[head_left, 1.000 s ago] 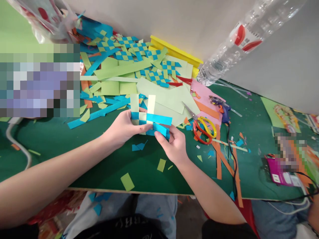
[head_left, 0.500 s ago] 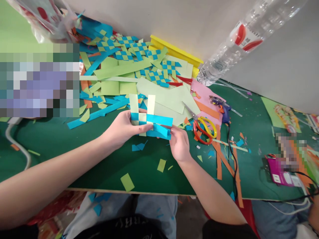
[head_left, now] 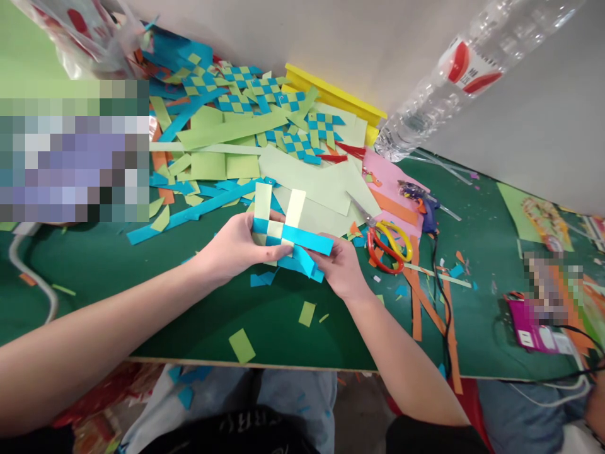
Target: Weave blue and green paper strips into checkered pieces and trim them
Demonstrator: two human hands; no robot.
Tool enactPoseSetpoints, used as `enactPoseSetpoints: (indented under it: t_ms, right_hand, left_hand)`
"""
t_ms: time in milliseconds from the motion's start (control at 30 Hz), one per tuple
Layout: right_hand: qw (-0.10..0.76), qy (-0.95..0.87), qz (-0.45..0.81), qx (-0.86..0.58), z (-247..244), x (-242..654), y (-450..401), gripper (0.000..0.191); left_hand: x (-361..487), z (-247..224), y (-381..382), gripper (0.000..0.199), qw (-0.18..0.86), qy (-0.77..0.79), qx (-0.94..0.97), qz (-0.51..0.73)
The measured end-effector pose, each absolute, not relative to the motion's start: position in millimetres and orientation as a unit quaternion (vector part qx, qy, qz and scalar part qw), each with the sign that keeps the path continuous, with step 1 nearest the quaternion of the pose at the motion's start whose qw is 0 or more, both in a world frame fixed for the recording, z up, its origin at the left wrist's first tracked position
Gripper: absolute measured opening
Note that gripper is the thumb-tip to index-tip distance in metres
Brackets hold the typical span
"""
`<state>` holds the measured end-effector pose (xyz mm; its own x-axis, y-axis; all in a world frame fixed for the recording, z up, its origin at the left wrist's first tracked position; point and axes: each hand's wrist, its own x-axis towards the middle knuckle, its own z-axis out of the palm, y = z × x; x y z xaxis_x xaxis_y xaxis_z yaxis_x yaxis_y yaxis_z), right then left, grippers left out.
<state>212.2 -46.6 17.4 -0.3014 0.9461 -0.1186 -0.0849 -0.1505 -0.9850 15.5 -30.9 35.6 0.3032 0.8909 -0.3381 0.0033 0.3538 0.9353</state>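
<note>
A small weave of blue and pale-green paper strips (head_left: 274,232) is held above the green table. Two pale strips stick up from it and several blue ends point right. My left hand (head_left: 239,248) pinches the woven part, thumb in front and fingers behind. At the blue ends, my right hand (head_left: 341,265) has its fingers bent behind the strips; its fingertips are partly hidden. Below the weave lie blue paper scraps (head_left: 263,279) and a green paper piece (head_left: 307,313).
Finished-looking woven pieces (head_left: 295,146) and loose strips heap at the back. Red-and-yellow scissors (head_left: 390,246) lie right of my hands, near a blue glue gun (head_left: 428,213) with a black cord. A clear plastic bottle (head_left: 425,104) stands behind, beside a yellow folded strip (head_left: 335,94).
The weave has shifted slightly right and tilted, its blue ends now lower and more spread. My right hand has moved a little right, its fingers now behind the strips.
</note>
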Motion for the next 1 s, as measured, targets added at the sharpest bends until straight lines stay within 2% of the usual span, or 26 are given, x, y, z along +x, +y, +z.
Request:
enactPoseSetpoints:
  t_ms: [200, 433, 1000]
  right_hand:
    - [0.376, -0.505, 0.640, -0.440, 24.1, 213.5, -45.6, 0.037]
    - [0.375, -0.481, 0.675, -0.414, 23.7, 213.7, -44.6, 0.034]
    - [0.372, -0.512, 0.655, -0.412, 21.9, 215.4, -46.2, 0.035]
  left_hand:
    - [14.3, 36.5, -31.3, 0.042, 0.649, 0.473, 0.511, 0.307]
    - [15.6, 40.0, -33.3, 0.034, 0.627, 0.447, 0.565, 0.296]
    - [17.3, 43.0, -37.3, 0.038, 0.516, 0.501, 0.631, 0.290]
